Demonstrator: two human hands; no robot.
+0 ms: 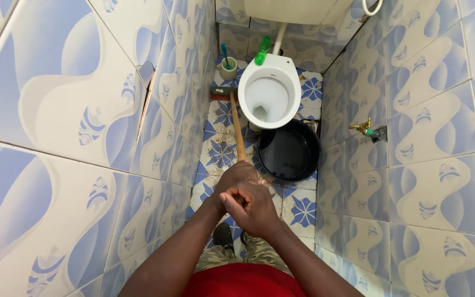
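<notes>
Long-handled scrubbing brush (236, 125), centre of the frame: its wooden handle runs from the hands up to a bristled head (222, 93) resting on the patterned floor tiles (220, 154), just left of the white toilet bowl (269, 91). Left hand (236, 177) and right hand (251, 206), lower centre, are stacked and both closed tight round the near end of the handle, the right nearer the camera. A black basin (290, 151) sits on the floor touching the front of the bowl, right of the handle. At upper centre a green bottle (263, 50) stands on the rear rim of the bowl, and a cup with a toilet brush (227, 67) stands near the left wall. A brass tap (365, 128) projects from the right wall. Likely hazards, as a judgement: a sideways sweep in this narrow stall could strike the basin or bowl; a long forward push could reach the cup; the tiles could be slippery if wet
</notes>
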